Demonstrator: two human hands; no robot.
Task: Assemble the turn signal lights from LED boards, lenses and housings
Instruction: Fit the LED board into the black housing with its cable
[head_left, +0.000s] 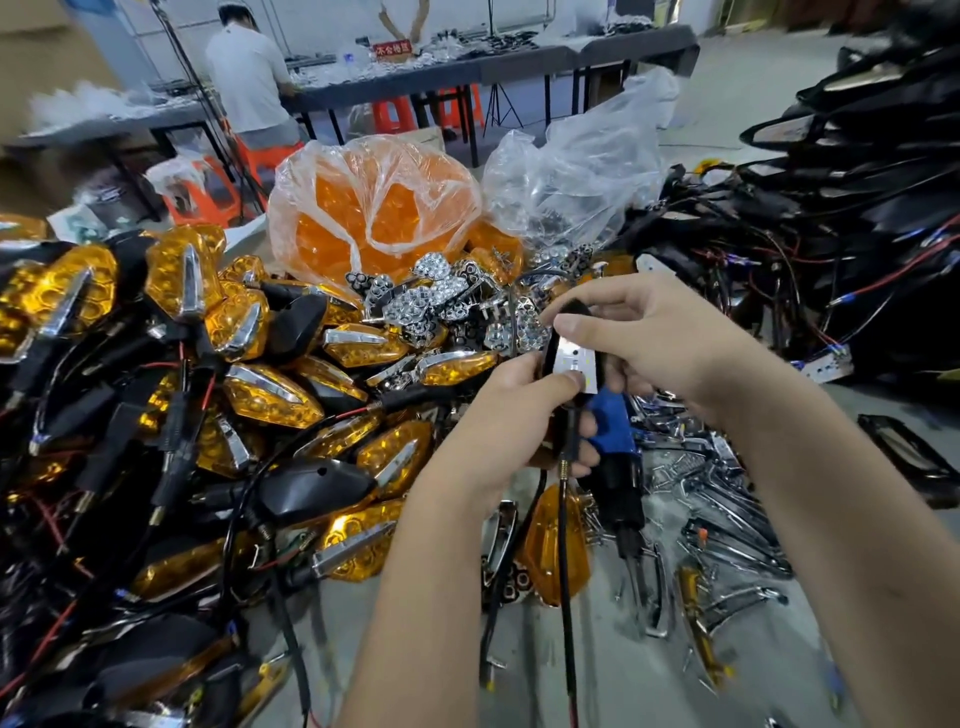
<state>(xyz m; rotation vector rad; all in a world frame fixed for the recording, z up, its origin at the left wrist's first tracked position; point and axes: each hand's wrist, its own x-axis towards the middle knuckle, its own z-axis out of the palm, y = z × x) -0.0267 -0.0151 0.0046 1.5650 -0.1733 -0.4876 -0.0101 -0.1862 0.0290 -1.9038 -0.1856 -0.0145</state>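
My left hand grips a black housing from below, thumb pressing on the white LED board seated inside it. My right hand holds the housing's upper end, its fingers curled over the top. A black stalk with wires hangs from the housing. Beneath the hands lie a blue-handled tool and a loose amber lens. Chrome reflector pieces are heaped just beyond the hands.
A big heap of finished amber-and-black turn signals fills the left. A bag of orange lenses and a clear bag stand behind. Black housings with wires pile at right. Chrome trims are scattered. A person sits at far tables.
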